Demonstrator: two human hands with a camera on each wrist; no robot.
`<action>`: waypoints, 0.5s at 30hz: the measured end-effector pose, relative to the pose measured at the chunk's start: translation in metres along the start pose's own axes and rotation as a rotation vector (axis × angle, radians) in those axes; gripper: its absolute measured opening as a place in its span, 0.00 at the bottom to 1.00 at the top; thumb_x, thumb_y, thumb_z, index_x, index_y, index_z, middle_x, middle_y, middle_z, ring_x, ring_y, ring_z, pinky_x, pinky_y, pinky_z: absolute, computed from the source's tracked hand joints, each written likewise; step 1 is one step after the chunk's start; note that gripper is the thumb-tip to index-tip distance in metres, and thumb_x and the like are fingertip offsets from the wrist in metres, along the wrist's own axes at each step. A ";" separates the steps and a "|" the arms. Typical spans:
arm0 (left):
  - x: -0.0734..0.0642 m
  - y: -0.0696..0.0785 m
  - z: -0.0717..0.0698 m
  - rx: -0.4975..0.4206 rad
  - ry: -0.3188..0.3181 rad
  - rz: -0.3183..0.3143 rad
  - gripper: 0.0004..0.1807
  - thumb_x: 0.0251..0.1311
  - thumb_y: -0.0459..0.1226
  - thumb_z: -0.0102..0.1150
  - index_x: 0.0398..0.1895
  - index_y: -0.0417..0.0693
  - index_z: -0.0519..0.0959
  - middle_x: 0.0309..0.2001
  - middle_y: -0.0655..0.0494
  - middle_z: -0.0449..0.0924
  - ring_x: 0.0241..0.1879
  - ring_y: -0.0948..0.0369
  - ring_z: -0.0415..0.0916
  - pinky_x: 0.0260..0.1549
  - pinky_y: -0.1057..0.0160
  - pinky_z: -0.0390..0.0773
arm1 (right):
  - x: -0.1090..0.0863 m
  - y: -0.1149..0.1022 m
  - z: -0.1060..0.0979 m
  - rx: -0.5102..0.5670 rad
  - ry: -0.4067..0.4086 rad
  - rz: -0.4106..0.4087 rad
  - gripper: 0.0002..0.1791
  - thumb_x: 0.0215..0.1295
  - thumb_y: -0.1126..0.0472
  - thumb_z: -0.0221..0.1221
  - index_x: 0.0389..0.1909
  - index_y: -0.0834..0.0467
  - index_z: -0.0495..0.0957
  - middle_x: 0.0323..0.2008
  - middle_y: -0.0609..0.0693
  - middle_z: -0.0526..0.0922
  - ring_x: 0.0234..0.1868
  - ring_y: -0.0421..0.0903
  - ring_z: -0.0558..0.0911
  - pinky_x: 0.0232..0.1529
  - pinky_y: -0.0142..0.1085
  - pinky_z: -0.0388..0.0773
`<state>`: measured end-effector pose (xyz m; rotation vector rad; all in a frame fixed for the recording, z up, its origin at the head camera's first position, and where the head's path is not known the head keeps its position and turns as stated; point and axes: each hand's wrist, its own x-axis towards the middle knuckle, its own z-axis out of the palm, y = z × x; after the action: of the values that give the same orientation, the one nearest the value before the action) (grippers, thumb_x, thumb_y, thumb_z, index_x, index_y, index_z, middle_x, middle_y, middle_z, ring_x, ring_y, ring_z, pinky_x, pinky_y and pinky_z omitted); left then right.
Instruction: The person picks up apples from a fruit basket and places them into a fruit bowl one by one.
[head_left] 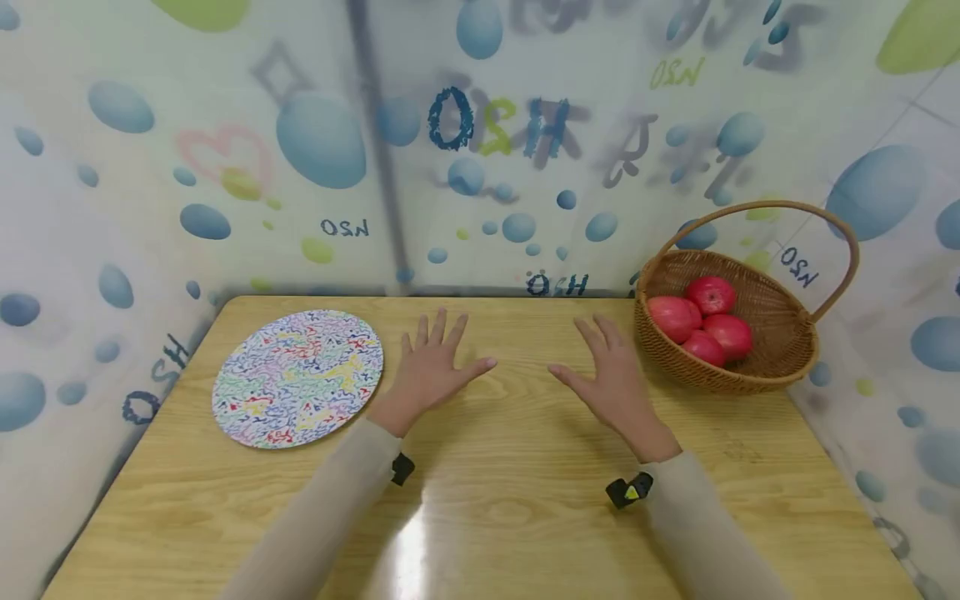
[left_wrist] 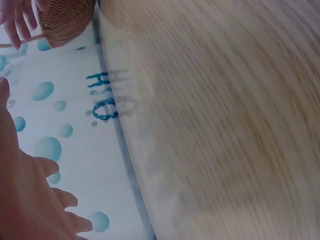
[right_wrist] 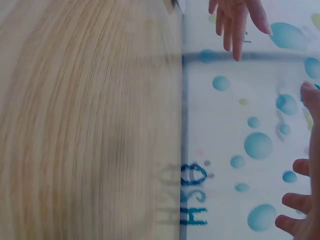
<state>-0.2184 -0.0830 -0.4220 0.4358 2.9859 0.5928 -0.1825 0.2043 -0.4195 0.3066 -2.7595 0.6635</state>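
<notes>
Both hands hover over the wooden table with fingers spread and nothing held. My left hand [head_left: 435,367] is right of a round, multicoloured patterned placemat [head_left: 300,379], its thumb pointing inward. The right hand [head_left: 615,383] is left of a brown wicker basket [head_left: 727,385], which leans to one side. Several red apples [head_left: 729,335] lie inside the basket. The left wrist view shows the left hand [left_wrist: 30,185] at its left edge and part of the basket [left_wrist: 67,22] at the top. At the right edge of the right wrist view appears the right hand [right_wrist: 307,175].
The wooden table [head_left: 510,500] has a pale wall covering [head_left: 480,225] with blue and green dots and lettering behind it and at both sides. A tall arched handle [head_left: 780,204] rises from the basket. Dark wrist cameras [head_left: 628,492] sit on both sleeves.
</notes>
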 end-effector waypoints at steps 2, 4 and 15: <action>0.000 0.007 -0.001 -0.041 -0.004 0.014 0.52 0.63 0.74 0.40 0.83 0.62 0.40 0.83 0.46 0.32 0.81 0.38 0.30 0.75 0.28 0.38 | -0.008 0.007 -0.009 0.033 0.058 -0.004 0.43 0.65 0.38 0.63 0.75 0.54 0.64 0.76 0.63 0.61 0.76 0.67 0.60 0.71 0.68 0.60; 0.000 0.013 -0.001 -0.076 -0.006 0.031 0.51 0.65 0.72 0.41 0.83 0.60 0.40 0.83 0.46 0.32 0.81 0.39 0.31 0.75 0.28 0.38 | -0.015 0.015 -0.018 0.053 0.132 -0.017 0.40 0.65 0.42 0.65 0.73 0.57 0.66 0.74 0.63 0.64 0.74 0.66 0.62 0.70 0.68 0.61; 0.006 0.048 0.004 -0.349 0.001 0.048 0.42 0.73 0.55 0.52 0.81 0.48 0.50 0.81 0.43 0.49 0.80 0.44 0.49 0.76 0.38 0.55 | -0.062 0.066 -0.067 0.164 0.574 -0.006 0.30 0.62 0.55 0.68 0.62 0.66 0.77 0.64 0.67 0.76 0.70 0.66 0.68 0.74 0.60 0.59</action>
<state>-0.2112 -0.0375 -0.4071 0.4771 2.7937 1.0926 -0.1274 0.3020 -0.4092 0.1293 -2.1636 0.8266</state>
